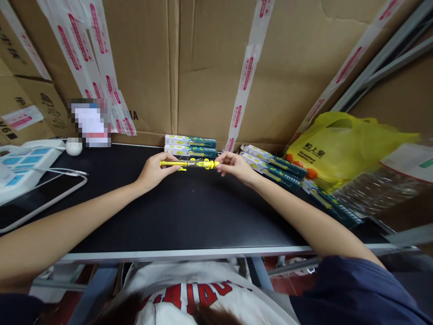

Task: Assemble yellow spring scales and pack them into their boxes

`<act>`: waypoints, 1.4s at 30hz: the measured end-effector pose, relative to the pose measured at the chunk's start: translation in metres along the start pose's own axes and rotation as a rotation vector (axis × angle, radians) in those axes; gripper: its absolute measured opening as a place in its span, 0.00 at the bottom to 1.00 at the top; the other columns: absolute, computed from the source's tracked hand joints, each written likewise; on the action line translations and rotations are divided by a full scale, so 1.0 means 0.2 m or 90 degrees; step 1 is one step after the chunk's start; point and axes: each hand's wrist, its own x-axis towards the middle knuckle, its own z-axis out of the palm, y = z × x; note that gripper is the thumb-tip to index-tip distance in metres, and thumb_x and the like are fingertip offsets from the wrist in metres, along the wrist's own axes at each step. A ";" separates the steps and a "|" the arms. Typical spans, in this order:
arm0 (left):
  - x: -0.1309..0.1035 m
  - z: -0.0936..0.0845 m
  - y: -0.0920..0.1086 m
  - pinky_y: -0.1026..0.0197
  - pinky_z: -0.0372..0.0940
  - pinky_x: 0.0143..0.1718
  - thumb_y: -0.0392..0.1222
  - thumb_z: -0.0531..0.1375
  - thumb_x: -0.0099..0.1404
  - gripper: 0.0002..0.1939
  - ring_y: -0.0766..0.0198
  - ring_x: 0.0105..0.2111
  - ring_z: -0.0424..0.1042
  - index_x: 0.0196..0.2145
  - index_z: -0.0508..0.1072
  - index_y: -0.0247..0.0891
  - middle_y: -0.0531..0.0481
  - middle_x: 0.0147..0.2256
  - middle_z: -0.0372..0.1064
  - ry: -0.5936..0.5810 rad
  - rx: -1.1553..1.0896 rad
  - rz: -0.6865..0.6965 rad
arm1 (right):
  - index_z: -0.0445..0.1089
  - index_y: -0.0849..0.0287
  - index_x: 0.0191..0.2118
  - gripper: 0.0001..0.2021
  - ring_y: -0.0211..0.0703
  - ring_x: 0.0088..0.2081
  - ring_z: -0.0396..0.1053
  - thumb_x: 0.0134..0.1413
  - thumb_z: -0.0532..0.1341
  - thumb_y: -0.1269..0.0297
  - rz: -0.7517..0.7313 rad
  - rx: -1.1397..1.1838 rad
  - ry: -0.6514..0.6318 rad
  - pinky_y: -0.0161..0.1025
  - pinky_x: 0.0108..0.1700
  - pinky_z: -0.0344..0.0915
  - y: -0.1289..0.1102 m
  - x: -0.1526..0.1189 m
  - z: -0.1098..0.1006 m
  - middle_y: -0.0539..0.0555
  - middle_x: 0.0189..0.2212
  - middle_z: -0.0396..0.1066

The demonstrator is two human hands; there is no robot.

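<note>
A slim yellow pen-like tool [198, 164], with a clear middle section and small round knobs, is held level above the black tabletop [192, 212]. My left hand [158, 168] pinches its long thin end between thumb and fingers. At the other end, my right hand [233, 163] has its thumb and fingertips closed on the yellow tip. Just behind the tool lie two narrow printed boxes [190, 150], side by side. More printed boxes [270, 168] rest beyond my right hand, showing a picture of a similar yellow tool.
A tall cardboard carton [209, 67] walls off the back of the table. To the right sit a yellow plastic bag [331, 144] and a clear plastic container [379, 189]. On the left are a white power strip [50, 151], cables, a white ball [74, 146] and a dark tablet-like device [34, 198].
</note>
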 end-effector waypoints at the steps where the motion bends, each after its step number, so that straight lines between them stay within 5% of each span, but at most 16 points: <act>1: 0.00 0.00 0.00 0.58 0.69 0.39 0.52 0.66 0.54 0.17 0.60 0.37 0.73 0.35 0.74 0.36 0.47 0.37 0.74 -0.002 0.003 0.001 | 0.67 0.60 0.34 0.16 0.34 0.28 0.69 0.42 0.71 0.58 0.000 -0.005 -0.002 0.32 0.27 0.68 0.00 0.00 0.00 0.49 0.28 0.71; 18: -0.01 0.01 -0.01 0.57 0.69 0.41 0.51 0.66 0.55 0.16 0.60 0.37 0.74 0.34 0.74 0.35 0.47 0.37 0.74 -0.015 -0.004 0.016 | 0.64 0.59 0.36 0.17 0.33 0.25 0.70 0.46 0.69 0.58 0.009 0.010 -0.035 0.30 0.25 0.67 0.00 -0.01 0.03 0.49 0.27 0.74; 30: -0.01 0.01 -0.01 0.58 0.68 0.40 0.50 0.66 0.55 0.15 0.61 0.36 0.73 0.34 0.74 0.35 0.47 0.37 0.74 -0.023 -0.014 0.014 | 0.58 0.56 0.38 0.19 0.32 0.18 0.66 0.53 0.62 0.47 0.041 0.033 -0.048 0.30 0.22 0.63 -0.02 -0.03 0.06 0.47 0.19 0.73; 42: -0.01 0.01 -0.01 0.58 0.68 0.42 0.48 0.66 0.55 0.14 0.60 0.38 0.73 0.35 0.74 0.35 0.47 0.37 0.74 -0.012 -0.019 0.009 | 0.55 0.55 0.37 0.19 0.35 0.22 0.70 0.51 0.65 0.53 0.057 0.059 -0.086 0.32 0.24 0.66 -0.02 -0.04 0.06 0.50 0.27 0.77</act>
